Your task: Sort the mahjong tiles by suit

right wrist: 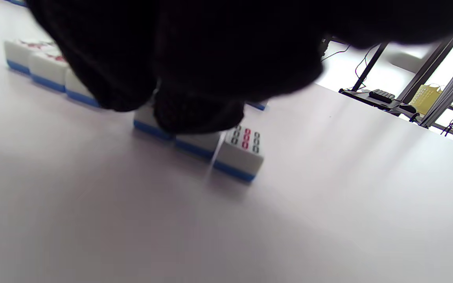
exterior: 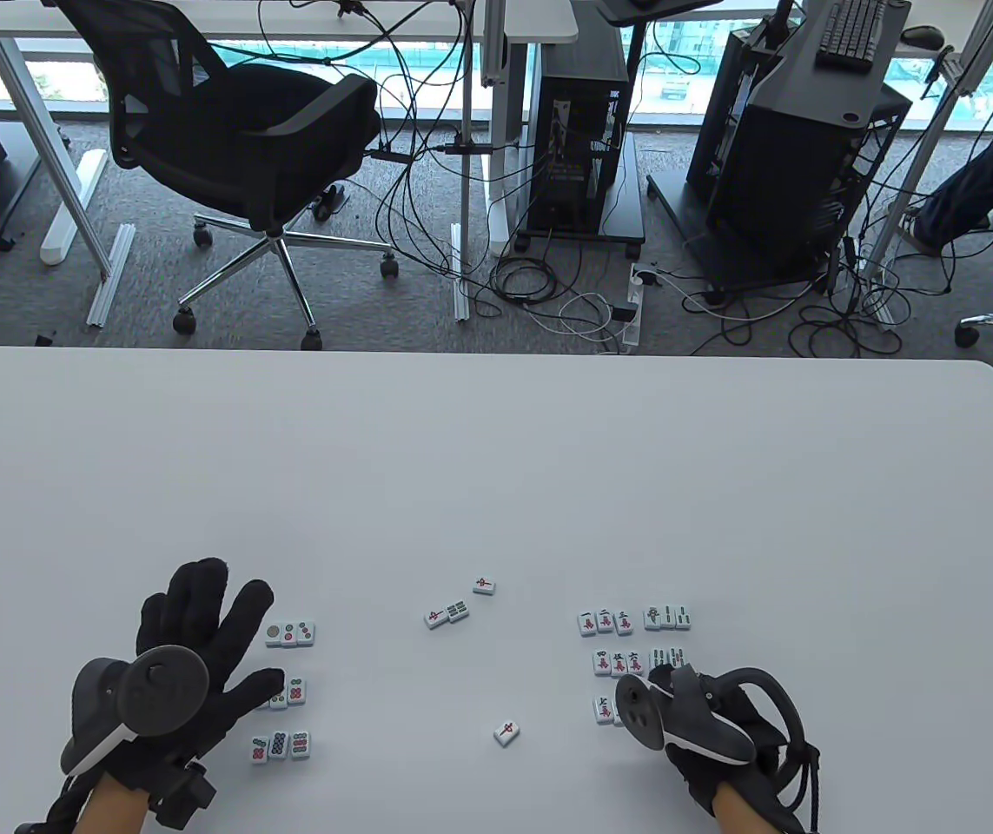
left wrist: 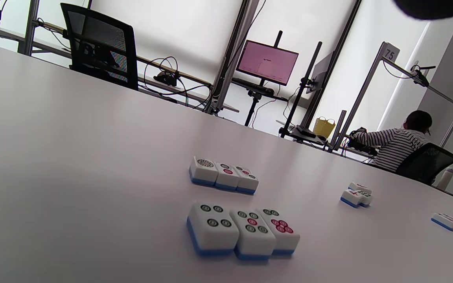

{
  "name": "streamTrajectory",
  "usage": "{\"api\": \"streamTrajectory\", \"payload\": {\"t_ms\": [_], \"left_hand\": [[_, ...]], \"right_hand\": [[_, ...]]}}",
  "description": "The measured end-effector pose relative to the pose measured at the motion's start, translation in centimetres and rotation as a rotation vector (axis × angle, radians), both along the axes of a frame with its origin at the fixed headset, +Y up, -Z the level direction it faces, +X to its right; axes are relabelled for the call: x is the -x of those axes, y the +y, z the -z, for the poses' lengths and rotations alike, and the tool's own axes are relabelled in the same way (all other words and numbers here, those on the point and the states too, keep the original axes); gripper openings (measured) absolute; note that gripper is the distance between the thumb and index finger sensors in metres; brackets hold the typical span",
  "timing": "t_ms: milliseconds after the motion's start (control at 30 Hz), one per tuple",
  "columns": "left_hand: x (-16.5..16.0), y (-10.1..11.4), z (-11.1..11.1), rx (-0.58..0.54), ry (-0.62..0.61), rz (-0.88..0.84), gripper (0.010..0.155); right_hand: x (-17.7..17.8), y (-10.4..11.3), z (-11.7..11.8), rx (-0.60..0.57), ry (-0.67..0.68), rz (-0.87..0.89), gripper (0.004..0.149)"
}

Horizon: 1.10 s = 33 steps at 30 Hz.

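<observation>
My left hand point(exterior: 216, 627) lies flat with its fingers spread beside three rows of dot tiles point(exterior: 290, 633) point(left wrist: 223, 175), its thumb tip by the middle row point(exterior: 287, 692) point(left wrist: 246, 230). My right hand point(exterior: 665, 686) is over the sorted tiles on the right. Its fingertips point(right wrist: 199, 114) rest on top of a short row ending in a bamboo tile point(right wrist: 244, 149). Character tiles point(exterior: 606, 620) and bamboo tiles point(exterior: 668, 617) lie in rows there. Loose tiles remain mid-table: a single tile point(exterior: 484, 585), a pair point(exterior: 446, 613) and another single tile point(exterior: 506, 732).
The white table point(exterior: 496, 469) stretches far beyond the tiles. Past its far edge stand an office chair point(exterior: 235, 130), cables and computer racks. A seated person point(left wrist: 397, 141) is at another desk.
</observation>
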<state>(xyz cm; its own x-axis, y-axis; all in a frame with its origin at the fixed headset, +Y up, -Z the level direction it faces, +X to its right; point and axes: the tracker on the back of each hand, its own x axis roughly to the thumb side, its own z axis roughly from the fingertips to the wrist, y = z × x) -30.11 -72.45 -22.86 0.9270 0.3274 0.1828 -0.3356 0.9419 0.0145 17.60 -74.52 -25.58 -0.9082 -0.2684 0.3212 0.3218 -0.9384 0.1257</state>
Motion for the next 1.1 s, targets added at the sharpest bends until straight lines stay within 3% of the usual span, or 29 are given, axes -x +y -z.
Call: {"api": "streamTrajectory", "payload": {"t_ms": [133, 300, 467, 633, 867, 1100], "left_hand": [[0.0, 0.1, 0.0, -0.004, 0.0, -0.007, 0.084], [0.0, 0.2, 0.0, -0.013, -0.005, -0.012, 0.084], [0.1, 0.3, -0.1, -0.024, -0.012, -0.022, 0.084], [0.1, 0.4, -0.2, -0.038, -0.02, -0.037, 0.084], [0.3, 0.7, -0.4, -0.057, -0.025, -0.062, 0.084], [0.4, 0.8, -0.4, -0.064, -0.026, -0.078, 0.084]], "right_hand": [[2.1, 2.2, 0.8, -0.04, 0.017, 0.129, 0.06], [6.4, 3.3, 2.6, -0.086, 0.041, 0.23, 0.059], [11.7, 2.8, 4.6, -0.086, 0.058, 0.256, 0.056], [16.5, 1.2, 7.4, -0.088, -0.022, 0.255, 0.053], [19.4, -0.6, 10.0, -0.094, -0.181, 0.178, 0.052], [19.3, -1.2, 10.0, -0.072, -0.166, 0.081, 0.05]]}}
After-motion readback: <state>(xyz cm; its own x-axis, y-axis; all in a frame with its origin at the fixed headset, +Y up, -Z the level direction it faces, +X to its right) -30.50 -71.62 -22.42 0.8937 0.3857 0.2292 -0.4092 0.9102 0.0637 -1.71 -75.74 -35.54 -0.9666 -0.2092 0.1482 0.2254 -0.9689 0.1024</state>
